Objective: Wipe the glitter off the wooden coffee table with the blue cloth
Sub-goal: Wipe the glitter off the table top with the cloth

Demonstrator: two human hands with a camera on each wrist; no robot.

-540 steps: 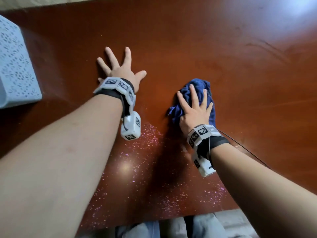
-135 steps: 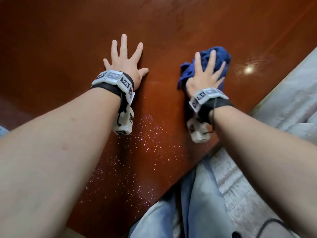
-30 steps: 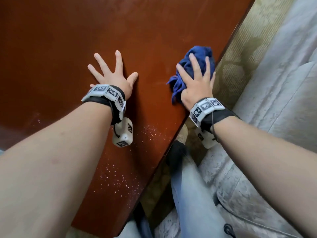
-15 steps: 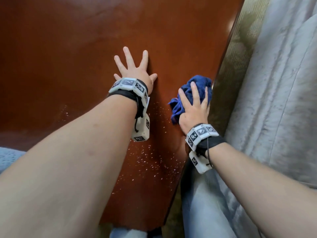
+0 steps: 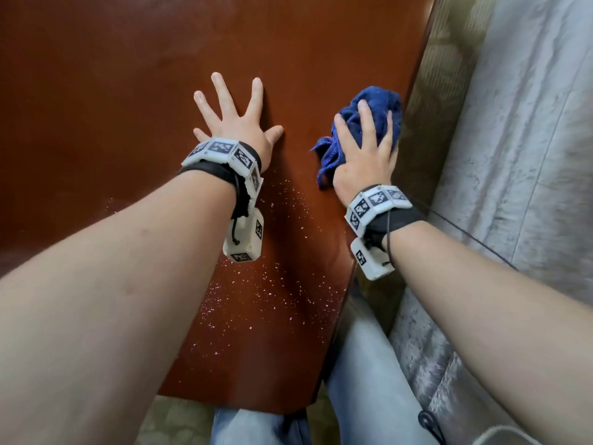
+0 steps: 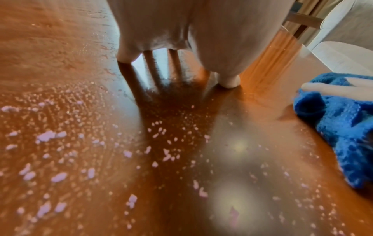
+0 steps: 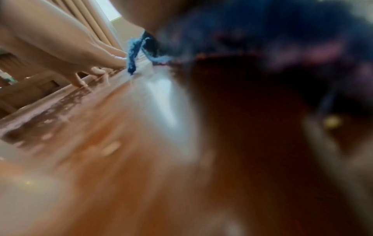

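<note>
My left hand [image 5: 236, 123] lies flat on the reddish wooden table [image 5: 112, 91] with its fingers spread; the left wrist view shows the palm [image 6: 191, 24] down on the wood. My right hand [image 5: 365, 152] presses the bunched blue cloth [image 5: 382, 101] onto the table beside its right edge, fingers laid over it. Pink glitter [image 5: 272, 293] is scattered thinly between my forearms, nearer me than both hands. The left wrist view shows the flecks [image 6: 50, 135] close up, with the cloth [image 6: 343, 127] at the right. The right wrist view is blurred, the cloth [image 7: 262, 32] filling its top.
The table's right edge [image 5: 414, 91] runs close past the cloth. Beyond it lie a strip of patterned carpet [image 5: 449, 43] and a grey sofa [image 5: 529, 155]. My jeans-clad leg [image 5: 362, 380] is below the table's near corner.
My right hand has slid the cloth slightly away from me along the table's right edge. The left hand stays planted. The glitter is far thinner than 18 s ago.
</note>
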